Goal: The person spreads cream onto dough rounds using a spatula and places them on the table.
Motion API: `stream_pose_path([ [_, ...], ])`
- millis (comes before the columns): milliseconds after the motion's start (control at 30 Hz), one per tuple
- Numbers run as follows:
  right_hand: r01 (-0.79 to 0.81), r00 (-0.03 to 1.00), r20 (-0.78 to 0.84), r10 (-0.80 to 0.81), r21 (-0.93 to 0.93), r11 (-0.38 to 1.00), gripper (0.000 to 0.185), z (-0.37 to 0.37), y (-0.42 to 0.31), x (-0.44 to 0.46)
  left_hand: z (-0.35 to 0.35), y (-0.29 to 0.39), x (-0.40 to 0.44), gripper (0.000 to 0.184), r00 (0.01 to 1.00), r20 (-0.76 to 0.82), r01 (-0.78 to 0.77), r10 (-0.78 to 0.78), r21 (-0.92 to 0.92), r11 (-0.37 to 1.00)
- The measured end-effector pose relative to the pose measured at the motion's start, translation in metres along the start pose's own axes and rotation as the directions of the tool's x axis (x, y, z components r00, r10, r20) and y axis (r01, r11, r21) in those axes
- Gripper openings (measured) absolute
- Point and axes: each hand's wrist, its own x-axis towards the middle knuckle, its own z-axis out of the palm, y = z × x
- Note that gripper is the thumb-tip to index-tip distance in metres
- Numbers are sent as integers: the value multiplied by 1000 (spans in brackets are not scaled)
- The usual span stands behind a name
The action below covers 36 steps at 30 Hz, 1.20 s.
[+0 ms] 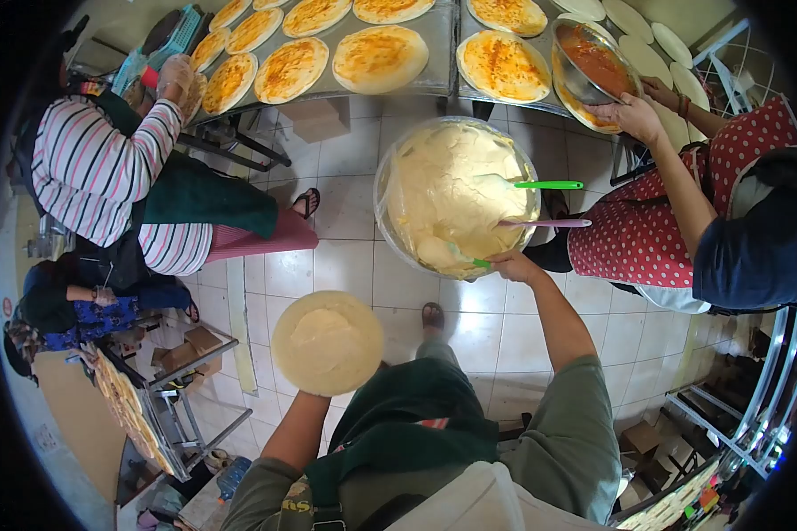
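My left hand carries a round flatbread base from below; its fingers are hidden under the bread. A pale creamy spread covers the middle of that base. With fingers closed, my right hand grips a green-handled spatula at the near edge of a large clear tub. Thick yellowish cream fills the tub, and the spatula's head rests in it. Two more utensils stick out of the cream to the right, one with a green handle and one with a pink handle.
Across the far side runs a metal table bearing several sauced bases. A person in striped sleeves works at the left. On the right, a person in a dotted apron tilts a steel bowl of red sauce. Another person is at lower left.
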Motion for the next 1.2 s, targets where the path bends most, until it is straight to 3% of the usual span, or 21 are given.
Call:
stream_pose_path([
  [33, -9, 1000, -19, 11, 127, 992, 31, 2, 3, -7, -1, -2, 14, 58, 1000, 4, 12, -12, -25, 1000],
  [167, 65, 996, -75, -45, 295, 953, 29, 10, 7, -45, 3, -18, 70, 56, 986, 141, 96, -90, -42, 994],
  [233, 300, 952, -188, -240, 430, 852, 28, 19, 19, -53, 2, -28, 96, 53, 989, 85, 119, -123, 52, 992],
  [267, 301, 952, -188, -242, 431, 851, 28, 26, 20, -58, 2, -27, 96, 53, 989, 85, 118, -123, 54, 992],
  [333, 517, 830, -381, -408, 251, 818, 28, 43, 16, -68, 19, -43, 116, 53, 990, 91, 105, -111, 69, 992],
  [367, 518, 829, -384, -406, 252, 818, 28, 53, 16, -70, 27, -51, 126, 53, 990, 96, 101, -108, 77, 992],
  [433, 664, 600, -494, -629, -132, 736, 29, 75, 13, -71, 41, -73, 137, 52, 989, 107, 95, -104, 90, 991],
  [500, 447, 633, -443, -636, -462, 766, 33, 90, -35, -103, 49, -80, 144, 52, 988, 120, 89, -101, 105, 990],
  [567, 384, 488, -431, -759, -674, 630, 40, 110, -40, -102, 56, -76, 147, 52, 987, 133, 80, -96, 121, 989],
  [733, 244, 476, -402, -782, -793, 557, 46, 96, -17, -115, 67, -76, 163, 51, 987, 146, 50, -72, 154, 987],
  [967, 34, 609, -370, -702, -872, 488, 44, 35, -9, -114, 61, -42, 155, 49, 985, 164, 16, -50, 201, 979],
  [1033, -82, 732, -369, -573, -882, 463, 40, 24, -17, -94, 59, -34, 153, 49, 984, 173, 8, -45, 213, 977],
  [1067, -83, 733, -370, -571, -881, 465, 40, 23, -16, -78, 58, -34, 151, 49, 983, 177, 2, -42, 220, 976],
  [1133, -171, 881, -359, -307, -848, 501, 38, 26, -17, -37, 58, -29, 149, 49, 982, 184, -15, -29, 232, 973],
  [1200, -164, 945, -280, -169, -853, 495, 35, 37, -30, -10, 48, -22, 142, 49, 984, 178, -32, -5, 206, 978],
])
